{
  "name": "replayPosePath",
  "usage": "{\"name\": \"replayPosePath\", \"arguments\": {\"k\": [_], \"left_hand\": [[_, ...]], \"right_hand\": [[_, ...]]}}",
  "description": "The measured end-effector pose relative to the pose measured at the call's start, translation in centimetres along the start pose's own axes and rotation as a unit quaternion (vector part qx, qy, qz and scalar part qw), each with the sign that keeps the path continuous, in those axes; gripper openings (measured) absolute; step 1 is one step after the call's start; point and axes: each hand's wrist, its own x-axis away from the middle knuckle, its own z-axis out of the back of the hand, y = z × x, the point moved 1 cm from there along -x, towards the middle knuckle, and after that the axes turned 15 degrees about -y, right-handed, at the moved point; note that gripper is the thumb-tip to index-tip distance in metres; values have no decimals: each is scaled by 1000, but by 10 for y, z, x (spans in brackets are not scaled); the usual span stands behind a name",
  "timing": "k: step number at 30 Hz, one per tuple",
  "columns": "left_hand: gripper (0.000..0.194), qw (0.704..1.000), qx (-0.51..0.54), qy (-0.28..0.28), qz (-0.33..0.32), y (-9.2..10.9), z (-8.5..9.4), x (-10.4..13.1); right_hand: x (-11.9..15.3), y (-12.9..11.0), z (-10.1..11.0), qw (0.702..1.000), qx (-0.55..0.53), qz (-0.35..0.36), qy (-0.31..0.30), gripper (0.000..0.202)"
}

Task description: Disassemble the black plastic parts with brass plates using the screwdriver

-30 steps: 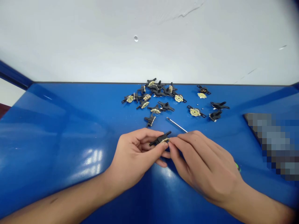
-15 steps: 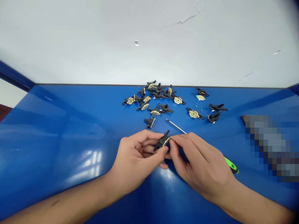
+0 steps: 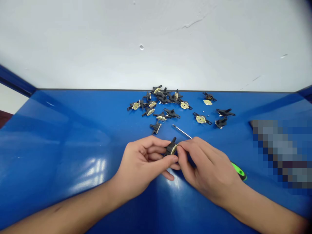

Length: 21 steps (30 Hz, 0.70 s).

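Observation:
My left hand point(image 3: 143, 159) holds a small black plastic part point(image 3: 171, 148) between thumb and fingers. A thin brass-coloured plate point(image 3: 174, 149) lies against the right side of that part, and one black arm points up. My right hand point(image 3: 211, 165) is closed in a pinch, its thumb and index fingertips meeting at the plate's edge. Whatever sits between those fingertips is hidden. Under my right hand lies a screwdriver, its metal shaft point(image 3: 182, 131) showing above the fingers and its green and black handle point(image 3: 239, 171) to the right of the wrist.
Several similar black parts with brass-coloured plates lie in a pile point(image 3: 162, 99) at the back of the blue table point(image 3: 60, 136). More are to the right, beside a loose plate point(image 3: 207, 102) and two tiny pieces point(image 3: 206, 113). A pixelated dark object point(image 3: 280, 152) lies at right. A pale wall point(image 3: 97, 45) stands behind.
The held part has turned slightly, showing more of the brass-coloured plate's face. Both hands stay nearly in place, and the view has shifted a little.

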Motion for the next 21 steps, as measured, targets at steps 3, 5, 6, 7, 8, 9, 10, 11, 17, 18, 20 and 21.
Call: {"name": "replayPosePath", "arguments": {"k": [3, 5, 6, 7, 8, 9, 10, 11, 17, 18, 20, 21], "left_hand": [[24, 1000, 13, -9, 18, 2, 2, -2], [23, 999, 16, -7, 26, 4, 3, -3], [23, 999, 17, -4, 29, 5, 4, -4], [23, 999, 17, -2, 31, 6, 4, -4], [23, 999, 16, -1, 33, 6, 4, -5], [24, 999, 16, 1, 34, 7, 4, -5], [25, 999, 15, 3, 35, 7, 5, -5], [27, 999, 14, 4, 38, 7, 5, -5], [34, 999, -6, 13, 40, 4, 5, -3], [35, 999, -11, 16, 37, 2, 4, -3], [36, 999, -24, 20, 30, 0, 4, -2], [35, 999, -29, 20, 27, -2, 4, -2]], "right_hand": [[0, 2, -1, 999, -40, -20, 21, 11], [0, 3, -1, 997, -51, -33, 42, 7], [1, 4, -1, 997, -53, -31, 46, 4], [1, 4, -1, 997, -56, -24, 46, 2], [1, 5, -2, 997, -58, -12, 43, 1], [2, 6, -2, 998, -58, 0, 38, 4], [2, 6, -3, 998, -55, 10, 35, 8], [2, 8, -3, 998, -48, 18, 33, 11], [0, 10, 4, 996, 3, 84, 1, 9], [0, 10, 5, 995, 20, 95, -12, 9], [-2, 9, 8, 993, 53, 100, -32, 12], [-2, 9, 8, 992, 64, 98, -40, 14]]}}
